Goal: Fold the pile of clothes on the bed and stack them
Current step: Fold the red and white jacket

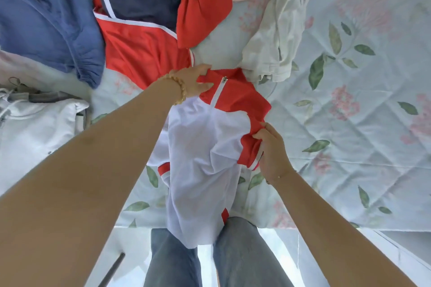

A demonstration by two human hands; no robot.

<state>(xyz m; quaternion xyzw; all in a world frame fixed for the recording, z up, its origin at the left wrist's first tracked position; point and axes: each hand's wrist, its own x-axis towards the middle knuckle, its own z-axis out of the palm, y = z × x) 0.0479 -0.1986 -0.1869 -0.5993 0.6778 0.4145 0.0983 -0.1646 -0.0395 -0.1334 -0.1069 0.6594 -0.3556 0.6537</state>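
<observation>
The red and white jacket lies at the near edge of the bed, its white lining hanging off toward the legs. The left hand pinches the red collar by the zip; the right hand grips a red cuff, seemingly to spread it flat. The unfolded pile sits far left.

Pale floral quilt spread from twelve to four o'clock, printed with pink blossoms and green leaves. Grey-blue jeans at six o'clock, both legs showing. Beaded bracelet near centre; thin chain bracelet toward four o'clock.
</observation>
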